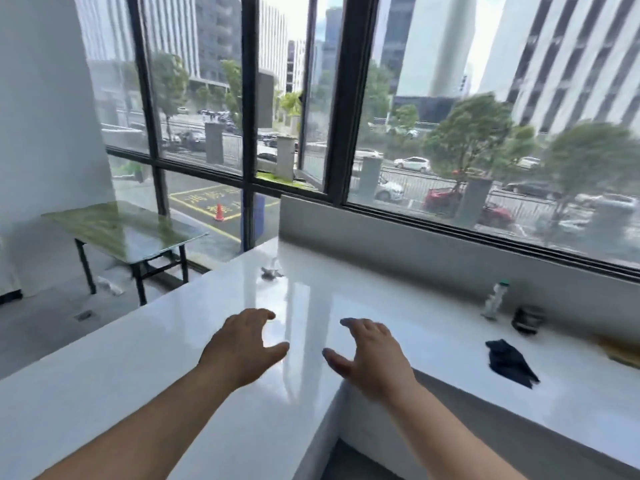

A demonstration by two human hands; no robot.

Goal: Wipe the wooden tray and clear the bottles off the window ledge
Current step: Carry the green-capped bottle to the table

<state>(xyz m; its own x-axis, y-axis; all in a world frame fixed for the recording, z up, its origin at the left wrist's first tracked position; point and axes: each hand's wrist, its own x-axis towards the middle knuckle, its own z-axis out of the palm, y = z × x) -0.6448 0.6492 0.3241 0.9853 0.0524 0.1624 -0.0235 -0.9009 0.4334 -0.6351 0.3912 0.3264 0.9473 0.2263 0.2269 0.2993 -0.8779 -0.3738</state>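
Observation:
My left hand (244,344) and my right hand (369,355) hover side by side over the glossy white window ledge (207,341), both empty with fingers spread. Far to the right, against the grey wall under the window, a clear plastic bottle (496,301) with a green cap stands upright. Beside it sits a short dark jar-like bottle (528,319). A dark blue cloth (510,363) lies crumpled on the ledge in front of them. At the right edge a corner of the wooden tray (621,351) shows, blurred and mostly cut off.
A small grey crumpled object (272,273) lies on the ledge near the back corner. Below to the left stands a glass-topped table (128,230) with black legs. The ledge turns a corner, with a gap at floor level (346,462) between its two runs.

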